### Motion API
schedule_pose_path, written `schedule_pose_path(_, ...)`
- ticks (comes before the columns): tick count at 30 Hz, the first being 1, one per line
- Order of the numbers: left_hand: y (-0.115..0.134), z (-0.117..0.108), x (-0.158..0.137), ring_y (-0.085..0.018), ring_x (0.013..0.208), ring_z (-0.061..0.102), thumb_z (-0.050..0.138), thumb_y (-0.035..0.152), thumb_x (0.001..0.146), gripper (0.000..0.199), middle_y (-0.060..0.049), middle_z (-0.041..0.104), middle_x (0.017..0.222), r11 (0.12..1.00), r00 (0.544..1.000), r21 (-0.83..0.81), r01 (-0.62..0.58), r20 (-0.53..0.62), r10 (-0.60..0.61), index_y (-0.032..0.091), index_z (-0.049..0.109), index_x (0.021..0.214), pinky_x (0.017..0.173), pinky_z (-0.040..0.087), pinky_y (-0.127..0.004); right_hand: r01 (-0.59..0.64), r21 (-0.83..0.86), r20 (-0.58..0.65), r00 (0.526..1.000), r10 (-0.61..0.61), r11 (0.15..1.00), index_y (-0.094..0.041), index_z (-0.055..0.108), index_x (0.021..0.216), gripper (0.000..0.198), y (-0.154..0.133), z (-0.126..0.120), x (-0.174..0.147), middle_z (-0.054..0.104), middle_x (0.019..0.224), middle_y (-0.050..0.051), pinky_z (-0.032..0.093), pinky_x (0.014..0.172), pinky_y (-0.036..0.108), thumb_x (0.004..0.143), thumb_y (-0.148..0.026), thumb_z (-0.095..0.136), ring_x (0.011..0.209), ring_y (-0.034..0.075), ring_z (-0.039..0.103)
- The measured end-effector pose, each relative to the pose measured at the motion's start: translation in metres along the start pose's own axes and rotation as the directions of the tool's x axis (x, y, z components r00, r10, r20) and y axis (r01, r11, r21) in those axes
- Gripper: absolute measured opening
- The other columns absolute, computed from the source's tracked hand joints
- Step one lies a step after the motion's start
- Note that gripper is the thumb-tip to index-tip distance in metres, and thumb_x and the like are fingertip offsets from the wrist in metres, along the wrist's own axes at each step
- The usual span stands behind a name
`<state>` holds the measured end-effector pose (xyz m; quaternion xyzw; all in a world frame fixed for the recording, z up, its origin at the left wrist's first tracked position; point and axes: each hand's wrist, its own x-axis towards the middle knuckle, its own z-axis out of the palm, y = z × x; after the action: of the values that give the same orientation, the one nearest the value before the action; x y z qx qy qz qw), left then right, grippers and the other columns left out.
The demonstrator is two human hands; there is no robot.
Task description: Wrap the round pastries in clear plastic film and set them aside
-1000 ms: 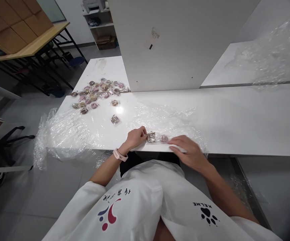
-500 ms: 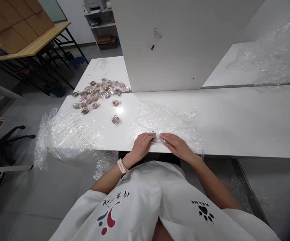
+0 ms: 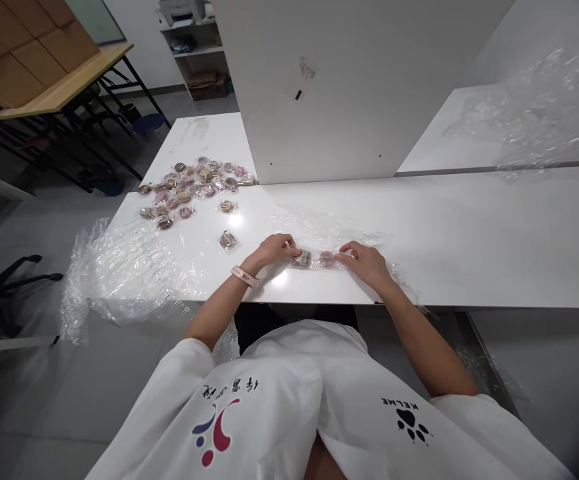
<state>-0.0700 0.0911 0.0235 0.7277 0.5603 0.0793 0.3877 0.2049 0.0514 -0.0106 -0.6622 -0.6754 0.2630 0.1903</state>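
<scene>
Two small clear-wrapped packets, one with brown contents [image 3: 303, 259] and one with pink contents [image 3: 326, 258], lie side by side on the near edge of a clear bubble wrap sheet [image 3: 327, 227]. At the left end, my left hand [image 3: 275, 249], with a pale band on its wrist, pinches the wrap against the brown packet. My right hand [image 3: 367, 263] is closed on the wrap just right of the pink packet, thumb and fingers together. Some film trails out beyond my right wrist. The fingertips are partly hidden by the film.
Many wrapped packets [image 3: 184, 190] are heaped at the table's far left. Two single ones, a yellowish packet [image 3: 227, 207] and a brown packet [image 3: 228, 241], lie nearer. More bubble wrap [image 3: 134, 260] hangs over the left front edge. A white upright panel [image 3: 349, 87] stands behind.
Both hands have moved away from my body and apart, carrying the near edge of the wrap forward. The brown and pink packets now show between them, and bare table shows in front.
</scene>
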Motion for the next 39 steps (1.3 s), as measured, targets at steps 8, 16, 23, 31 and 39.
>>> schedule_pose_path(8, -0.026, -0.029, -0.039, -0.031, 0.111, 0.060, 0.044, -0.001, 0.081, 0.036, -0.013, 0.067, 0.110, 0.918, 0.770, 0.343, 0.201, -0.634, 0.068, 0.018, 0.064, 0.104, 0.090, 0.047, -0.053, 0.017, -0.029, -0.015, 1.000, -0.017, 0.999, -0.027, 0.071, 0.099, 0.030, 0.003, 0.000, -0.004, 0.067, 0.074, 0.001, 0.034, 0.062, 0.026, 0.084, -0.050, 0.058, 0.072, 0.019, 0.061)
schedule_pose_path(16, 0.006, 0.061, -0.029, -0.027, 0.135, 0.047, 0.055, 0.024, 0.093, 0.042, -0.012, 0.054, 0.143, 0.755, 0.821, 0.502, -0.421, -0.144, 0.553, 0.021, 0.049, 0.134, 0.112, 0.038, -0.052, 0.152, -0.112, -0.011, 0.988, -0.154, 0.982, -0.028, 0.070, 0.107, 0.029, 0.008, 0.003, -0.015, 0.071, 0.087, 0.001, 0.040, 0.068, 0.028, 0.095, -0.041, 0.046, 0.079, 0.019, 0.065)
schedule_pose_path(23, -0.001, 0.070, -0.058, -0.025, 0.109, 0.062, 0.044, 0.021, 0.099, 0.029, -0.014, 0.065, 0.121, 0.769, 0.851, 0.513, -0.382, -0.129, 0.509, 0.016, 0.050, 0.127, 0.090, 0.049, -0.040, 0.371, -0.229, 0.177, 0.925, -0.336, 0.900, -0.031, 0.062, 0.130, 0.042, 0.015, -0.012, -0.054, 0.066, 0.101, 0.004, 0.041, 0.063, 0.027, 0.098, -0.050, 0.044, 0.086, 0.020, 0.065)
schedule_pose_path(31, 0.012, 0.039, -0.030, -0.019, 0.077, 0.060, 0.042, 0.036, 0.101, 0.022, -0.005, 0.066, 0.092, 0.957, 0.965, 0.251, -0.148, -0.174, 0.195, 0.020, 0.057, 0.106, 0.064, 0.042, -0.029, 0.229, -0.205, 0.135, 0.970, -0.204, 0.952, -0.021, 0.062, 0.071, 0.047, -0.003, -0.012, -0.020, 0.065, 0.085, 0.004, 0.035, 0.061, 0.027, 0.098, -0.052, 0.039, 0.076, 0.017, 0.059)
schedule_pose_path(39, 0.011, 0.042, -0.006, -0.023, 0.095, 0.053, 0.049, 0.010, 0.093, 0.019, -0.010, 0.062, 0.103, 0.783, 0.864, 0.573, -0.243, -0.238, 0.443, 0.018, 0.061, 0.106, 0.078, 0.039, -0.035, 0.005, -0.248, 0.101, 0.995, 0.020, 0.969, -0.025, 0.069, 0.081, 0.033, 0.035, -0.047, 0.003, 0.067, 0.076, 0.001, 0.033, 0.059, 0.027, 0.079, -0.057, 0.061, 0.070, 0.019, 0.058)
